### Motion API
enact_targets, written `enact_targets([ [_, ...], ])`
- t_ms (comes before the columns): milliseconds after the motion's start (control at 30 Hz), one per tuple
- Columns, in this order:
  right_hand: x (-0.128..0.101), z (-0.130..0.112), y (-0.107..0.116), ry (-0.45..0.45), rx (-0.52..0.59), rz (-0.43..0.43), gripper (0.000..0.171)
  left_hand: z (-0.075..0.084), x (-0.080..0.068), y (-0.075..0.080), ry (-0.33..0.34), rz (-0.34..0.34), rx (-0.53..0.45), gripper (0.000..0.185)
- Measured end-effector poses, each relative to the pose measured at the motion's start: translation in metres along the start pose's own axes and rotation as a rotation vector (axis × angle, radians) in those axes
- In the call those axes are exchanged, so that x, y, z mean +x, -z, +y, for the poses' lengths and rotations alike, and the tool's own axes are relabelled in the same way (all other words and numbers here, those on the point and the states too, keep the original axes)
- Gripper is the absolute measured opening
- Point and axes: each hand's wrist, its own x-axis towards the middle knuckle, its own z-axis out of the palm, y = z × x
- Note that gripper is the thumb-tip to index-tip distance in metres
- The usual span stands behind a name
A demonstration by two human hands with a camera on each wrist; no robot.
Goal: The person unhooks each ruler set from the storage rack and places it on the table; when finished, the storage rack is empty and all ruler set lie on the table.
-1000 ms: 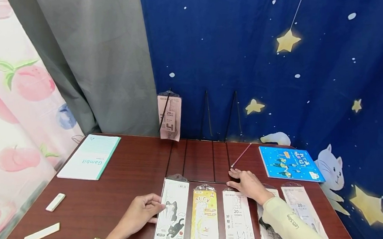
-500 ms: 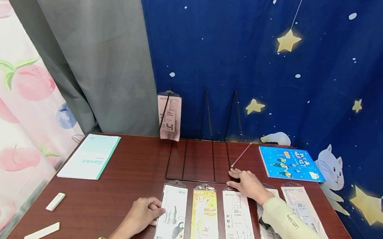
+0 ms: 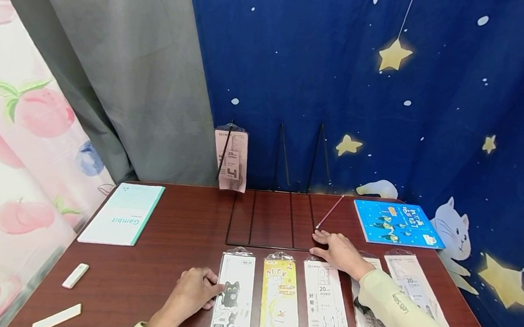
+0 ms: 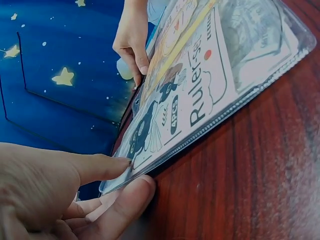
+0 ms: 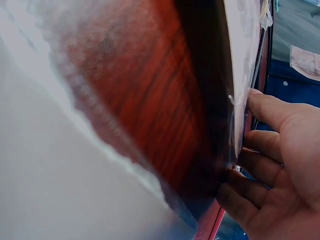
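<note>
My left hand pinches the left edge of a clear-sleeved ruler set with black cats on white; in the left wrist view its thumb lies on top of the edge. To the right lie a yellow duck-printed ruler set and a white 20 cm ruler set. My right hand has its fingers extended and rests by the front right corner of a black wire rack. In the right wrist view, the right fingers are beside a pack's edge.
One pink ruler pack hangs on the rack's left hook. A pink pencil lies right of the rack, near a blue book. At left are a notebook and two white erasers. The right forearm partly covers another pack.
The cat ruler set has been drawn slightly toward me and straightened, uncovering the rack's front left corner. My left hand moved with it. The right hand has stayed in place.
</note>
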Motion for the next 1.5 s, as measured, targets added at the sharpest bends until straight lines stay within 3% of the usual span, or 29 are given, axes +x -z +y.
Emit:
enact_targets([
  [300,-0.001,-0.001,0.001,0.0,0.001,-0.003,0.055,0.0,0.001,0.005,-0.016,-0.003,0.017,0.015],
  [467,-0.001,-0.001,0.001,-0.003,0.001,-0.005,0.054,0.001,0.015,0.015,-0.052,0.034,0.047,0.024],
  [567,0.0,-0.001,0.001,-0.01,0.003,-0.006,0.055,0.001,0.035,0.027,-0.121,0.02,0.002,0.033],
  [700,0.001,0.0,0.001,-0.009,0.008,-0.006,0.055,0.002,0.076,0.051,-0.201,0.01,-0.082,0.039],
  [933,0.001,0.001,0.0,-0.002,0.016,0.008,0.054,0.016,0.152,0.087,-0.243,0.244,-0.255,0.053],
  [1033,0.002,0.002,-0.001,-0.01,0.028,0.004,0.054,0.019,0.177,0.094,-0.255,0.28,-0.338,0.059],
  [1267,0.002,0.002,-0.003,-0.026,0.035,0.002,0.054,0.03,0.214,0.1,-0.258,0.217,-0.434,0.065],
  [1500,0.002,0.002,0.0,-0.019,0.033,0.0,0.055,0.052,0.231,0.097,-0.291,0.212,-0.543,0.054],
])
